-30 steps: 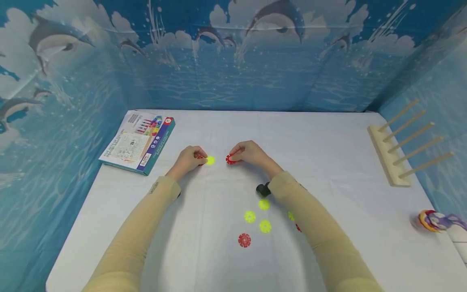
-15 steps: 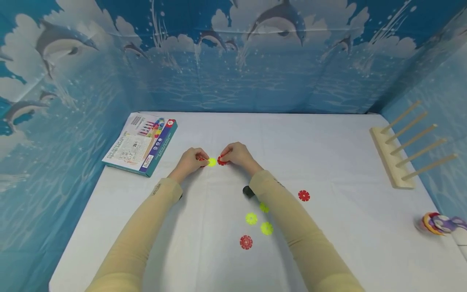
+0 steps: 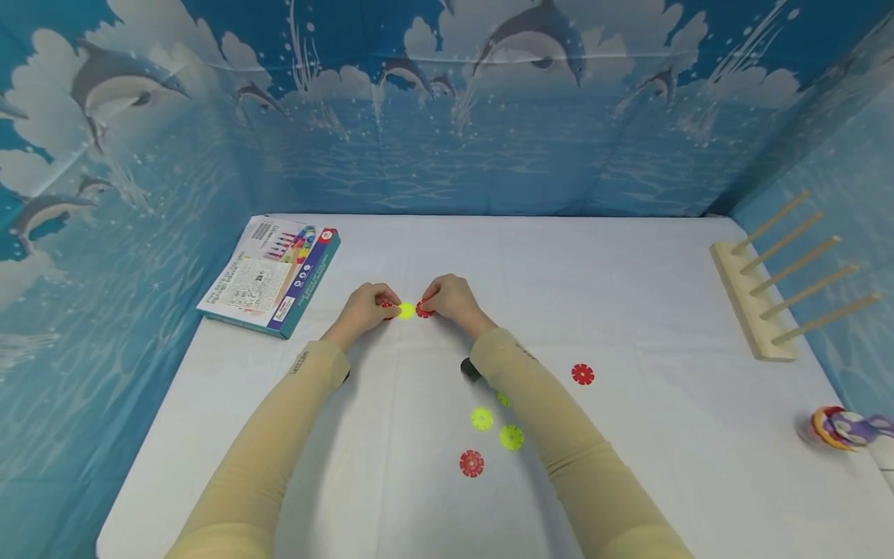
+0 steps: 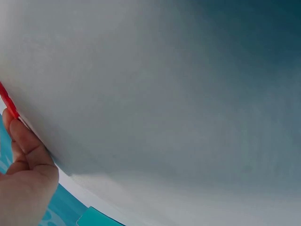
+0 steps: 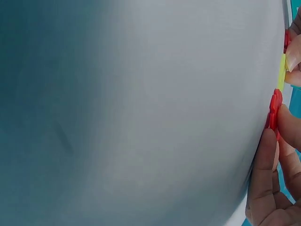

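Observation:
My left hand [image 3: 363, 310] pinches a red notched disc, mostly hidden by its fingers in the head view; its red edge [image 4: 8, 101] shows in the left wrist view. Against that disc lies a yellow notched disc [image 3: 407, 310], between the two hands. Thumb and fingers of my right hand [image 3: 452, 299] pinch another red notched disc [image 3: 423, 310]. In the right wrist view this red disc [image 5: 274, 110] meets the end of the yellow disc [image 5: 281, 73], so the three run in a row. Whether the notches interlock, I cannot tell.
Loose yellow discs [image 3: 482, 419] lie near my right forearm, one partly covered by it. One red disc [image 3: 471, 463] is closer to me, another red disc [image 3: 583, 374] to the right. A flat box [image 3: 268, 276] is at left, a pegged wooden stand [image 3: 750, 303] at right, beside a purple toy [image 3: 838, 427].
My right hand has moved left with its red disc, up to the yellow disc by my left hand. The right forearm has uncovered a red disc. My left hand has barely moved.

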The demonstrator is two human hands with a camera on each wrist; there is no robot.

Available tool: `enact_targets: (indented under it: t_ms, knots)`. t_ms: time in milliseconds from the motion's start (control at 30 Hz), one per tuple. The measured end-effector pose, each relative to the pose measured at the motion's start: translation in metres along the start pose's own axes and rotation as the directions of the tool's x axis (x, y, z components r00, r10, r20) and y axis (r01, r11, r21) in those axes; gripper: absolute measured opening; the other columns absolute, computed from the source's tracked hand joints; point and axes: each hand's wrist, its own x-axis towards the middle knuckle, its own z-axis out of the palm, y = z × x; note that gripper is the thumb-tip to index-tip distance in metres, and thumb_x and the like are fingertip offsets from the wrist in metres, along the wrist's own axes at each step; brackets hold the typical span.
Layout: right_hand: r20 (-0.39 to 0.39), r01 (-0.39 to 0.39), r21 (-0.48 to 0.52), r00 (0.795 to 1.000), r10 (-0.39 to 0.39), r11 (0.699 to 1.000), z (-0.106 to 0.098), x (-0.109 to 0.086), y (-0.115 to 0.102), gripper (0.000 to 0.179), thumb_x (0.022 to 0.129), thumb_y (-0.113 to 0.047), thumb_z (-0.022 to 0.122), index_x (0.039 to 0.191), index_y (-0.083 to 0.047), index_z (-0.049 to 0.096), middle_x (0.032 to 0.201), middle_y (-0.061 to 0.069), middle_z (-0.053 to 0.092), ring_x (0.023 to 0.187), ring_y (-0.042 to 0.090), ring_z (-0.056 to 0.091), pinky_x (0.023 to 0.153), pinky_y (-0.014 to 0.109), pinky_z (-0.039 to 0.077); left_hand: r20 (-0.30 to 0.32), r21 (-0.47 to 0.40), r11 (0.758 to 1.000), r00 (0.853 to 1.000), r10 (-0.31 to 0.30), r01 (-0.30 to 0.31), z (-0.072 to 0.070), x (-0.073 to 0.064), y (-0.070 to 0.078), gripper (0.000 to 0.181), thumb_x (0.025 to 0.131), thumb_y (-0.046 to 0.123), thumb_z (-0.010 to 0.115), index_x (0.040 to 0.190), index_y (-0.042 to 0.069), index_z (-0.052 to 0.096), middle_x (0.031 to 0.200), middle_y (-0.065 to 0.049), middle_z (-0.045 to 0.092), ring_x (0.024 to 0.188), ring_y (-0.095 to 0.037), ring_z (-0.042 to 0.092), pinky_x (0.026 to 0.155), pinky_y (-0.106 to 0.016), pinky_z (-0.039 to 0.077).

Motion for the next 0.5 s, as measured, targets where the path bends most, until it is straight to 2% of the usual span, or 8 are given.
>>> enact_targets:
  t_ms: [500]
  knots:
    - [-0.034,0.007,0.012,0.999,-0.007,1.0,0.0015,-0.006,-0.0025,0.008,0.088,-0.012,0.073,0.091,-0.005,0.072,0.091,0.008,0.069,0.08,0.017,0.057,0.069,0.023,0.047,0.013,0.0,1.0,1.0,0.023,-0.023,-0.0004,0.0031,-0.0037,0.018,0.093,0.018,0.068,0.107,0.008,0.068,0.107,-0.013,0.055,0.098,-0.026,0.049,0.09,-0.037,0.044]
